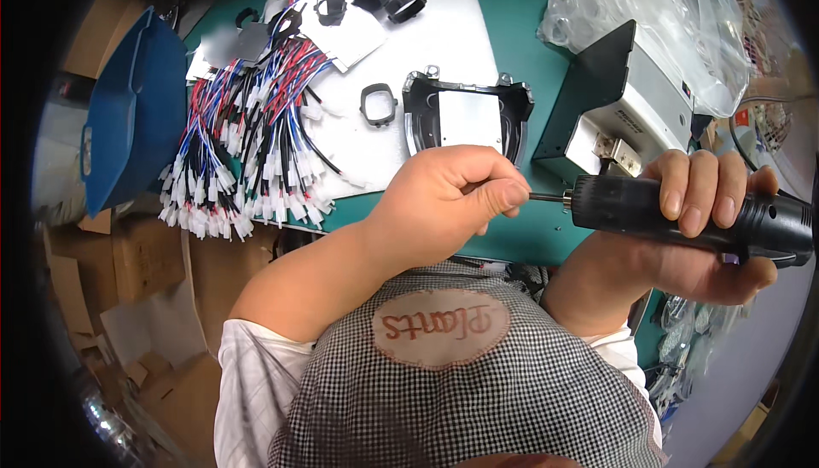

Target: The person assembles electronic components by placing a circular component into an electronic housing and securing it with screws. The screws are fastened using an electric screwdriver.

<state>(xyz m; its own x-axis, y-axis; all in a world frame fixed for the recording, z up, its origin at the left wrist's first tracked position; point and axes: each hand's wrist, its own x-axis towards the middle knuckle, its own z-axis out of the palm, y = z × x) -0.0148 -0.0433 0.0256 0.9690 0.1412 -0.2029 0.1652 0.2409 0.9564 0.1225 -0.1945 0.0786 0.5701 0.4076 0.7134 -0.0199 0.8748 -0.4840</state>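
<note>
My right hand (701,203) is wrapped round a black electric screwdriver (623,203), which lies level with its thin metal bit (546,197) pointing left. The thumb and forefinger of my left hand (465,195) are pinched together at the bit's tip. Whatever sits between those fingertips is hidden. Just beyond my left hand, a black plastic housing (514,118) with a white plate (469,118) inside rests on the table, its near part covered by the hand. A small black ring-shaped frame (378,104) lies to its left.
Many wire bundles (264,144) with white connectors hang over the table's near left edge, beside a blue bin (136,118). More black frames (405,5) are heaped at the back. A grey metal box (636,118) and clear plastic bags (640,16) stand on the right.
</note>
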